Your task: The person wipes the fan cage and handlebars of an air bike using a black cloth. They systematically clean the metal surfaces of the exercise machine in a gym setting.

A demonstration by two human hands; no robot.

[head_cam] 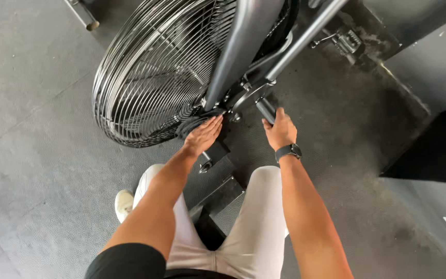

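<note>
Both hands low on fan bike: left hand (203, 135) flat, fingers spread, pressing dark cloth (191, 124) at fan cage (145, 77) rim; right hand (281, 129) wrapped round foot peg (266, 110). I judge wiping underway; next calls for steady strokes.

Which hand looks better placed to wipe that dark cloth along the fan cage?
The left hand, probably: it lies flat on the dark cloth at the fan cage. The right hand grips a black peg.

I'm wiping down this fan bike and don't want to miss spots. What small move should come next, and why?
Probably slide the left hand with the dark cloth along the frame's lower edge beside the fan cage. The cloth lies flat at the cage's base, while the right hand grips the foot peg for bracing.
</note>
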